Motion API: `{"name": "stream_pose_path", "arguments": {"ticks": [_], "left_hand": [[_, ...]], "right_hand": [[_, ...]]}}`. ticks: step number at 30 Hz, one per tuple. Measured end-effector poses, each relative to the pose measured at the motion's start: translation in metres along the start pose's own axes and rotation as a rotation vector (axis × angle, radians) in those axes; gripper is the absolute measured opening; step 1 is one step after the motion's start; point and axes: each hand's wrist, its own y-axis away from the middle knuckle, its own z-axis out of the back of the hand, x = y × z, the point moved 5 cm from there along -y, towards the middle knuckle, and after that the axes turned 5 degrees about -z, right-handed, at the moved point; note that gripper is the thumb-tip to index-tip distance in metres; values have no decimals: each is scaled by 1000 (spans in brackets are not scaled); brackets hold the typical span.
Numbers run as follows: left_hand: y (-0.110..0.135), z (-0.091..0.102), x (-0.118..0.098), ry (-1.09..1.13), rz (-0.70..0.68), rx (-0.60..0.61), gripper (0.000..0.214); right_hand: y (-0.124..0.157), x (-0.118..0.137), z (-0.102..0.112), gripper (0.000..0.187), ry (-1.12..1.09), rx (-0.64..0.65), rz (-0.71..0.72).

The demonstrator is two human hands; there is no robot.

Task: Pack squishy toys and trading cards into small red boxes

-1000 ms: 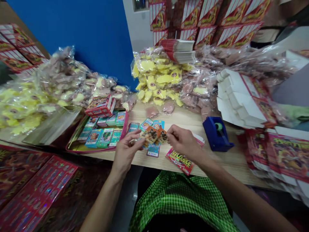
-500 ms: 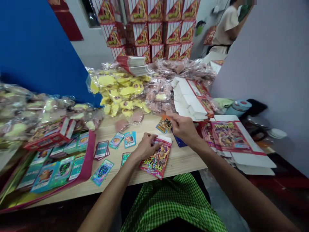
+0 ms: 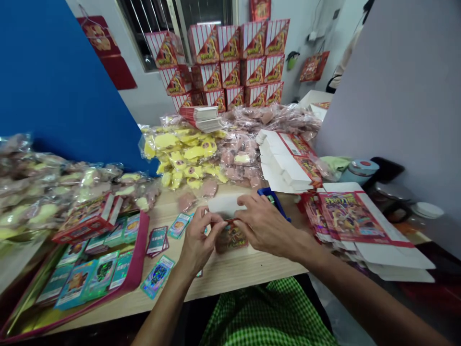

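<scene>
My left hand (image 3: 199,240) and my right hand (image 3: 262,224) meet over a small red printed box (image 3: 230,236) lying on the wooden table (image 3: 230,271). Both pinch the box at its white flap (image 3: 224,205), which stands open at the far end. The card that my right hand held is out of sight under the hands. Loose trading cards (image 3: 157,275) lie just left of my left hand. A blue tape dispenser (image 3: 272,198) sits just beyond my right hand.
A pink tray (image 3: 135,259) of card packs lies at left. Bags of yellow and pink toys (image 3: 187,154) heap along the back. Flat red cartons (image 3: 347,216) stack at right, with folded boxes (image 3: 284,158) behind and stacked red boxes (image 3: 230,57) at the wall.
My right hand brought the orange card down to the red box, and both hands closed on its white flap. The view tilted up and swung right.
</scene>
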Motion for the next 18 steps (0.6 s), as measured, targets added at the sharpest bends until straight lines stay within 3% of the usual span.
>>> {"name": "stream_pose_path", "arguments": {"ticks": [3, 6, 8, 11, 15, 18], "left_hand": [[14, -2, 15, 131, 74, -169, 9], [29, -5, 31, 333, 201, -421, 37], [37, -10, 36, 390, 244, -493, 39], [46, -12, 36, 268, 232, -458, 25], [53, -6, 32, 39, 85, -339, 16], [54, -4, 32, 97, 87, -308, 19]], "right_hand": [[11, -2, -4, 31, -39, -157, -26], [31, -11, -11, 41, -223, -413, -80], [42, -13, -22, 43, -337, -451, -95], [48, -13, -35, 41, -477, -433, -129], [44, -15, -30, 21, -601, -435, -137], [42, -13, -23, 17, -592, -357, -53]]}}
